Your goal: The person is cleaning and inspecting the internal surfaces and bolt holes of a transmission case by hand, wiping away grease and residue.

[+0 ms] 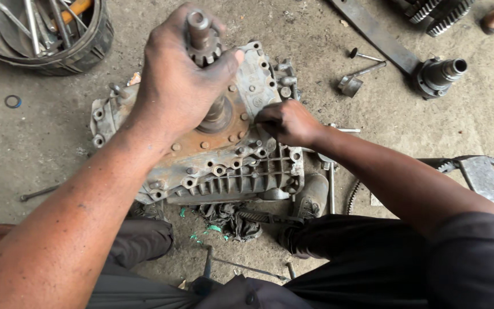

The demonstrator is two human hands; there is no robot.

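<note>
A: Item one, your left hand (172, 86). What is it doing?

B: Your left fingers (224, 60) are wrapping shut around the geared shaft (200, 34), which is standing upright out of the gearbox casing (224, 163). The toothed end is showing just above your fingers.

A: Item two, your right hand (287, 123)?

B: It is resting on the casing just right of the shaft's base. Your fingers are curling together at the rusty plate (201, 151), pinching something too small to tell.

A: Item three, the casing?

B: It is lying flat on the concrete floor (41, 154), directly under both sets of fingers, bolt bosses and ribs facing up.

A: Surrounding items?

B: A round tub (87, 48) of tools is sitting well left of your left fingers. A small ring (12, 102) is lying on the floor below it. A flanged shaft part (438, 74) and a small hammer-like tool (355, 80) are lying well right of your right fingers. A dark rag (227, 217) is lying just beneath the casing's near edge, towards your knees.
</note>
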